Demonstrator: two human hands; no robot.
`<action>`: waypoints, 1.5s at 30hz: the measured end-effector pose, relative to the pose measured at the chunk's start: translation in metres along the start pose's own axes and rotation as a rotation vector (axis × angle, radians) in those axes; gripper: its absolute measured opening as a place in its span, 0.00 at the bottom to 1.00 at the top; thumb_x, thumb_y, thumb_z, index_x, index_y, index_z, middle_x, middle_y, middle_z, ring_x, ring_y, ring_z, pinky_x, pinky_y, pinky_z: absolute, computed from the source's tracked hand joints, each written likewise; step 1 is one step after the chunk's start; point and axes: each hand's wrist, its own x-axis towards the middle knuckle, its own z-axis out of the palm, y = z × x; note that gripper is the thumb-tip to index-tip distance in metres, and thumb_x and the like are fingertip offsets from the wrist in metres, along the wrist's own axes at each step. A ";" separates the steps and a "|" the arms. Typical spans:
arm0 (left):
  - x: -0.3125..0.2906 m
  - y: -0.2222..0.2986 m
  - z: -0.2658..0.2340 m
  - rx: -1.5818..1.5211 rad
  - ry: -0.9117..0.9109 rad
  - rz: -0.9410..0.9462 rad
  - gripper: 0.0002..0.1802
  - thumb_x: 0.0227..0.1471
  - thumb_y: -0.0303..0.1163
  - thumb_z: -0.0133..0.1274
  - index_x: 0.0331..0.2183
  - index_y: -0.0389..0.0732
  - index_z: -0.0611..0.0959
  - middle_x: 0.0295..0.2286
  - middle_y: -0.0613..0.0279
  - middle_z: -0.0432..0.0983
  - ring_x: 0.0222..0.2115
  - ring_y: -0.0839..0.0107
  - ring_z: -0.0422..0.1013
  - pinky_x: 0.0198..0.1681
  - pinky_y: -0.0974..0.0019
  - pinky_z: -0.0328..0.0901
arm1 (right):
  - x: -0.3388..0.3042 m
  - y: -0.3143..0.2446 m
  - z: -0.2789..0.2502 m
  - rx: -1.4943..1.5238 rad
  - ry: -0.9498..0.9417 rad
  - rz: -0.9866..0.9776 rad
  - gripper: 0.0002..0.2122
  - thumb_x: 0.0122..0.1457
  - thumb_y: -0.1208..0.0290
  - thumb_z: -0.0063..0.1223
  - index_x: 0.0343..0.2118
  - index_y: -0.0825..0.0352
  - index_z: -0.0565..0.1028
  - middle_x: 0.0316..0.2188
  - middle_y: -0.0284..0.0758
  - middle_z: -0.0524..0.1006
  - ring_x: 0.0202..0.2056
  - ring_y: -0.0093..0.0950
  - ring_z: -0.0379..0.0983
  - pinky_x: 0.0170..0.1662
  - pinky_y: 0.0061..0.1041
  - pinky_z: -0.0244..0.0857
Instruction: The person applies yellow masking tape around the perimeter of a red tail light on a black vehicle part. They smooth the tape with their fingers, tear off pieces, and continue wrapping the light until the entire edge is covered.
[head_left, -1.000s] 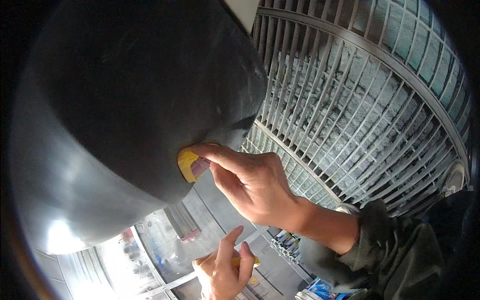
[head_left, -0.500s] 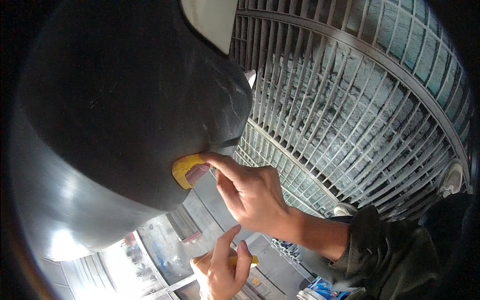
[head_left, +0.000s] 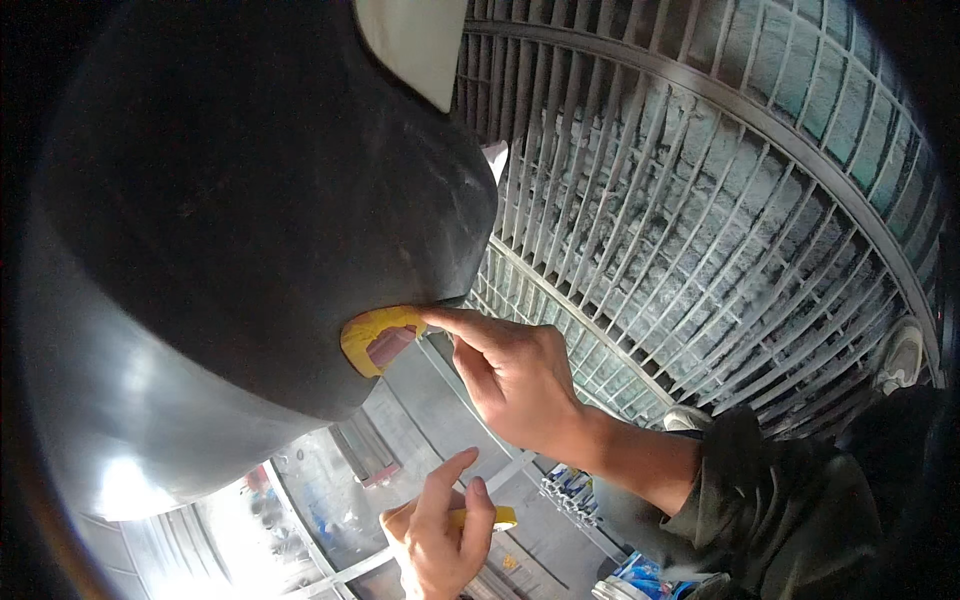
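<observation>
A large dark grey, curved panel [head_left: 270,190] fills the left side, with fine pale scratches on it. Yellow masking tape [head_left: 357,345] lines a rounded notch at its lower right edge, and a pinkish patch [head_left: 393,345] shows inside the curve. My right hand [head_left: 525,380] touches the right end of this tape with a stretched index fingertip; its thumb stands apart and the other fingers are curled. Lower down, my left hand [head_left: 440,535] is closed around a roll of yellow masking tape [head_left: 503,518], partly hidden by its fingers, with the index finger raised.
Metal floor grating [head_left: 680,190] over a rough grey-green surface spreads across the upper right. My shoes [head_left: 902,355] stand at its right edge. A pale panel [head_left: 415,45] adjoins the dark one at the top. A blue-labelled container [head_left: 640,580] sits low at right.
My right index finger has straightened and slid a little right along the tape to its end. The left hand keeps the tape roll, nearly in place. The view has shifted slightly.
</observation>
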 end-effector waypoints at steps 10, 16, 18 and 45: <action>-0.011 -0.006 0.004 -0.091 0.010 -0.059 0.11 0.53 0.27 0.57 0.39 0.38 0.87 0.11 0.61 0.71 0.12 0.76 0.70 0.21 0.73 0.62 | 0.022 -0.028 -0.009 -0.158 -0.024 -0.083 0.15 0.58 0.80 0.55 0.49 0.67 0.75 0.17 0.39 0.77 0.16 0.30 0.76 0.19 0.28 0.65; -0.012 -0.015 0.007 -0.110 -0.010 -0.026 0.11 0.53 0.27 0.58 0.39 0.39 0.87 0.11 0.61 0.72 0.13 0.78 0.70 0.21 0.74 0.62 | 0.027 -0.023 -0.001 -0.225 -0.025 -0.085 0.10 0.59 0.80 0.55 0.43 0.67 0.76 0.17 0.37 0.77 0.15 0.28 0.75 0.18 0.27 0.63; -0.011 -0.008 0.002 -0.125 0.011 0.010 0.11 0.53 0.27 0.58 0.39 0.38 0.87 0.11 0.61 0.72 0.13 0.78 0.70 0.21 0.74 0.61 | 0.024 -0.028 -0.014 -0.150 0.063 -0.090 0.11 0.58 0.81 0.54 0.44 0.67 0.77 0.17 0.37 0.77 0.15 0.27 0.75 0.19 0.26 0.63; -0.009 -0.034 0.024 -0.366 0.227 -0.023 0.10 0.53 0.25 0.59 0.38 0.33 0.86 0.12 0.66 0.71 0.16 0.82 0.67 0.22 0.76 0.58 | 0.004 -0.008 -0.007 -0.171 -0.076 -0.024 0.22 0.58 0.77 0.53 0.58 0.62 0.72 0.22 0.42 0.80 0.18 0.34 0.77 0.21 0.33 0.70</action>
